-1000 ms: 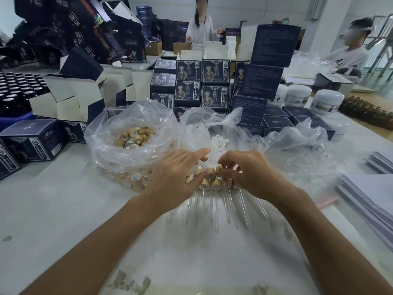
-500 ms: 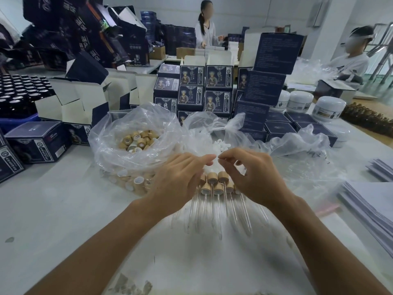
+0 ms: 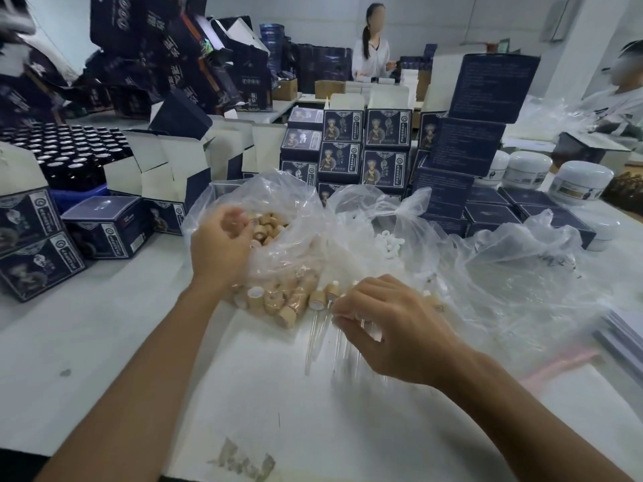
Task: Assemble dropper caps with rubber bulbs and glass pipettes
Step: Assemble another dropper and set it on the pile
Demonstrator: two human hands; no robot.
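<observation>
Left hand (image 3: 222,245) curls into the bag of caps (image 3: 268,227); right hand (image 3: 386,325) pinches finished droppers (image 3: 322,307)

Fetching step, likely: beside that bag wait white bulbs (image 3: 389,240); next needs one cap lifted out cleanly

bag (image 3: 278,203): clear crinkled glossy plastic
caps (image 3: 269,226): matt tan, wood-look
pipettes (image 3: 315,337): clear smooth glass
boxes (image 3: 108,226): dark printed cardboard

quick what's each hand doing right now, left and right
Left hand: in the bag of caps, fingers curled; grip cannot be told.
Right hand: fingers curled over the assembled droppers; grip cannot be told.
</observation>
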